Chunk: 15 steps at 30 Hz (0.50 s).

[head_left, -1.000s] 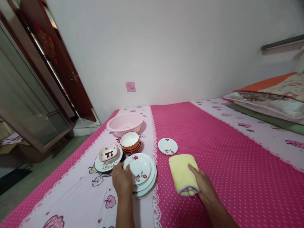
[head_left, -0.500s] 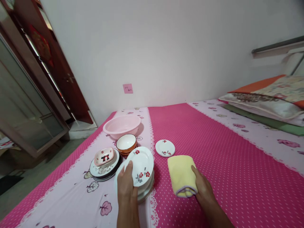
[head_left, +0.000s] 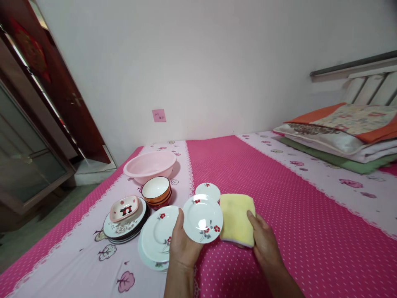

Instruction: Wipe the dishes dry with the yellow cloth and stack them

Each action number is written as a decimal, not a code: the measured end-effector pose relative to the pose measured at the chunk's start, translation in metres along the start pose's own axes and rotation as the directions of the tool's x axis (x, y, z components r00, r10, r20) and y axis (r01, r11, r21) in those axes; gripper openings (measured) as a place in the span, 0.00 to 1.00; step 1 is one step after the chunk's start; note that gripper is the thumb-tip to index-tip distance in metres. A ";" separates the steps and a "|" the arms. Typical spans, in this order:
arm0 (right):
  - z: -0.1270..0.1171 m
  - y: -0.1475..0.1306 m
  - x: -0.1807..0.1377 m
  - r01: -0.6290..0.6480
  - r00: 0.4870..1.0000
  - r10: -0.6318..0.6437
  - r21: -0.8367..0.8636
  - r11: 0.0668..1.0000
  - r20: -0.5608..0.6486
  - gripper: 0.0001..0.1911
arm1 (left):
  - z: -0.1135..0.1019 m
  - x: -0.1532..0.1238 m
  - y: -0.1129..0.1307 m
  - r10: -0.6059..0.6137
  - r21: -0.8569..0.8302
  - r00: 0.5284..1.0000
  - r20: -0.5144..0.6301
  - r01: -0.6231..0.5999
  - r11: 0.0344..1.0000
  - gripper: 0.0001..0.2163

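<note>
My left hand [head_left: 184, 244] holds a small white plate [head_left: 201, 217] with red flowers by its left edge, thumb at the rim and fingers beneath. A folded yellow cloth [head_left: 237, 219] is gripped in my right hand [head_left: 263, 236], its left edge close beside the plate. Behind the held plate, another small flowered plate [head_left: 207, 190] lies on the pink bedspread, partly covered from view. Left of my left hand sits a stack of larger white flowered plates [head_left: 158, 236], partly hidden by that hand.
Stacked bowls [head_left: 156, 189] stand by a pink basin [head_left: 151, 165]. A small rectangular dish [head_left: 124, 209] rests on dark-edged plates [head_left: 141, 215] at left. Folded bedding and a cushion [head_left: 338, 124] lie at far right. The wall [head_left: 217, 74] bounds the bed's far side.
My left hand has carried the small plate rightward from above the larger plate stack, up beside the yellow cloth. The view has turned slightly right.
</note>
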State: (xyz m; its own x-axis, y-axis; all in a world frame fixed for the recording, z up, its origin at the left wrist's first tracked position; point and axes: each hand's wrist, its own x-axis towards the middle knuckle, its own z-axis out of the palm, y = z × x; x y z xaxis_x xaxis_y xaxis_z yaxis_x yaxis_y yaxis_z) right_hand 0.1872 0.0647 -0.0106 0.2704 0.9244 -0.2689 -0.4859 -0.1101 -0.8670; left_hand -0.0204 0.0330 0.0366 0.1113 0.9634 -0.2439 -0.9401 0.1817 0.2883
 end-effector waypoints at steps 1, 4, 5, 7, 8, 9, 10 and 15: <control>0.001 -0.003 -0.003 0.027 1.000 -0.027 -0.034 0.999 -0.009 0.35 | 0.003 -0.002 -0.001 0.004 0.008 1.000 -0.010 -0.004 1.000 0.28; 0.006 -0.015 -0.017 0.184 0.979 -0.197 -0.199 0.963 -0.049 0.33 | 0.012 -0.006 -0.003 0.016 0.007 0.999 -0.048 -0.016 1.000 0.29; 0.008 -0.019 -0.023 0.249 0.962 -0.268 -0.254 0.935 -0.043 0.32 | 0.014 -0.007 -0.004 0.012 -0.006 0.998 -0.067 -0.013 1.000 0.28; 0.014 -0.027 -0.035 0.398 0.904 -0.428 -0.353 0.847 -0.008 0.27 | 0.015 -0.007 -0.006 0.010 -0.038 0.995 -0.098 -0.014 0.999 0.26; 0.017 -0.030 -0.041 0.486 0.853 -0.521 -0.402 0.776 0.025 0.23 | 0.015 -0.006 -0.008 0.011 -0.052 0.995 -0.102 -0.016 0.999 0.25; 0.020 -0.032 -0.046 0.581 0.781 -0.620 -0.447 0.680 0.073 0.19 | 0.015 -0.005 -0.010 0.007 -0.064 0.995 -0.095 -0.013 0.998 0.23; 0.023 -0.033 -0.051 0.678 0.688 -0.711 -0.478 0.558 0.145 0.16 | 0.014 -0.004 -0.012 -0.001 -0.072 0.997 -0.073 -0.004 0.997 0.22; 0.035 -0.026 -0.058 0.923 0.326 -0.695 -0.376 0.086 0.641 0.10 | 0.019 -0.003 -0.027 -0.047 -0.080 0.996 0.077 0.053 0.995 0.23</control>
State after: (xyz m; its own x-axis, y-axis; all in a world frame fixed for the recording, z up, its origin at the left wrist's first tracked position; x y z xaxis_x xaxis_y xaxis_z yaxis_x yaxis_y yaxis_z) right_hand 0.1548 0.0266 0.0428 -0.1070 0.6121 0.7835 0.5200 0.7061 -0.4806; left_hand 0.0110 0.0288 0.0466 0.1793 0.9662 -0.1855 -0.9557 0.2158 0.2000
